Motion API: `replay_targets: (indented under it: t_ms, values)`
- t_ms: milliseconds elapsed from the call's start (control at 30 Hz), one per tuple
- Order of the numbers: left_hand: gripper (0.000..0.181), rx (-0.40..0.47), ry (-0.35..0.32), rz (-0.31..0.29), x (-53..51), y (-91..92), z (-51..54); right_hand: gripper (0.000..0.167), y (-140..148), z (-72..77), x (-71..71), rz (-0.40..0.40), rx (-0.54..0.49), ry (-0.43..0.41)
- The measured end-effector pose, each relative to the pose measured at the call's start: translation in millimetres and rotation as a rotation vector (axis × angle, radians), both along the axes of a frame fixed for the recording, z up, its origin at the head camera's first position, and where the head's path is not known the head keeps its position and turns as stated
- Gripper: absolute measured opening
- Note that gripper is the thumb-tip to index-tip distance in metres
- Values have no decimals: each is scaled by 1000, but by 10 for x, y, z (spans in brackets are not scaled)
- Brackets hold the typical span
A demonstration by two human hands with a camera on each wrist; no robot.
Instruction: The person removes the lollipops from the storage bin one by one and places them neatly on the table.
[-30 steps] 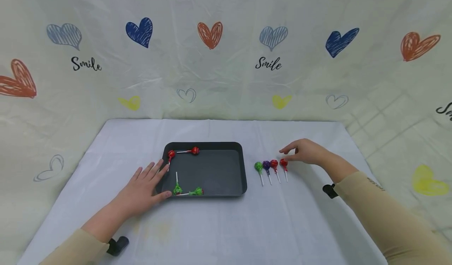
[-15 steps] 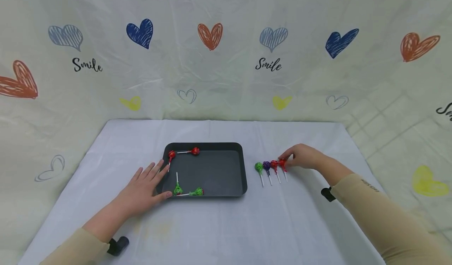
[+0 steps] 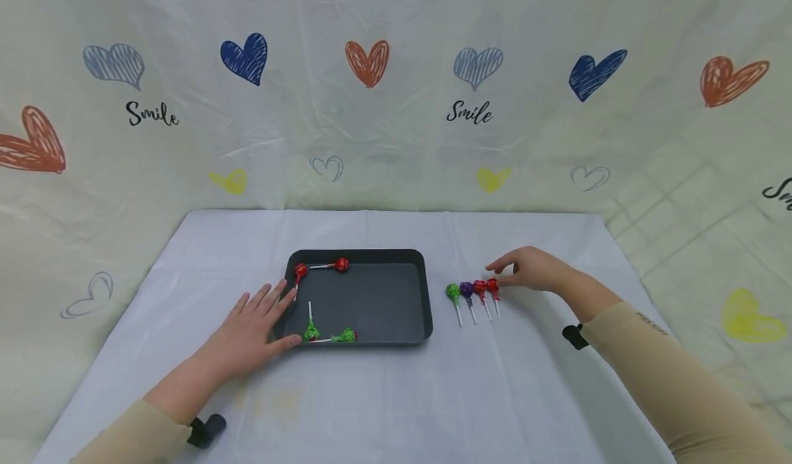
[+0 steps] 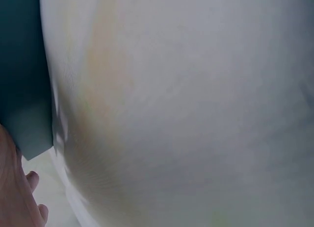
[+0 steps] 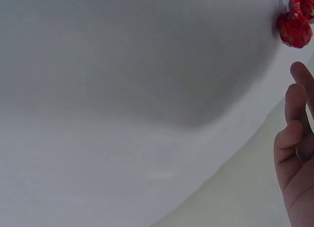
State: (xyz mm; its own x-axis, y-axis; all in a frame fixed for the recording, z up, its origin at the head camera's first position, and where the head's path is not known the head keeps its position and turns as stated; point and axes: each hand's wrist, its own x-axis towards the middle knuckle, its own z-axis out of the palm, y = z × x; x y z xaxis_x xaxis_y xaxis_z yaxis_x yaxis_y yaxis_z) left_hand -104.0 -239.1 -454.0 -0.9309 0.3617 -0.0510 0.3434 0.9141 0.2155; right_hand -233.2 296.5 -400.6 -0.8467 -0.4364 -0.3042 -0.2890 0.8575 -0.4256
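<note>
In the head view, the left hand (image 3: 247,333) lies with spread fingers against the left edge of the dark tray (image 3: 377,306). The right hand (image 3: 535,269) is at the right end of a row of lollipops, thumb and forefinger apart, holding nothing. That row has a green lollipop (image 3: 454,292), a purple one (image 3: 467,289), a red one (image 3: 480,288) and a rightmost red one (image 3: 492,286). The right wrist view shows a red lollipop head (image 5: 294,31) just beyond the fingertips. Inside the tray lie two red lollipops (image 3: 342,264) (image 3: 300,271) and two green ones (image 3: 312,330) (image 3: 346,335).
A white cloth (image 3: 396,402) covers the table. Behind it hangs a pale curtain (image 3: 408,134) printed with hearts and words. Black straps with small devices (image 3: 207,430) (image 3: 575,336) are at both wrists.
The rightmost red lollipop has shifted left, closer to the other red one. The right hand came down to it, then lifted slightly with its fingers parted. The left hand stayed still.
</note>
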Motion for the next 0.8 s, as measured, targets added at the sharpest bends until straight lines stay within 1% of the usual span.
replay_targets:
  t_ms: [133,267,500,667,800]
  values:
    - [95,11,4,-1,-2,6,-3,35,-34,78,-19,0,-26,12]
    - [94,14,12,0,-13,8,-18,36,-107,141,-44,9,-22,19]
    - [95,19,17,-6,-23,5,-26,36,-383,193,-74,28,-26,-6]
    - [94,18,36,-14,-26,1,-32,35,-649,251,-78,83,-63,-6]
    - [93,27,49,-18,-17,-4,-35,35,-921,302,-83,155,-86,-10]
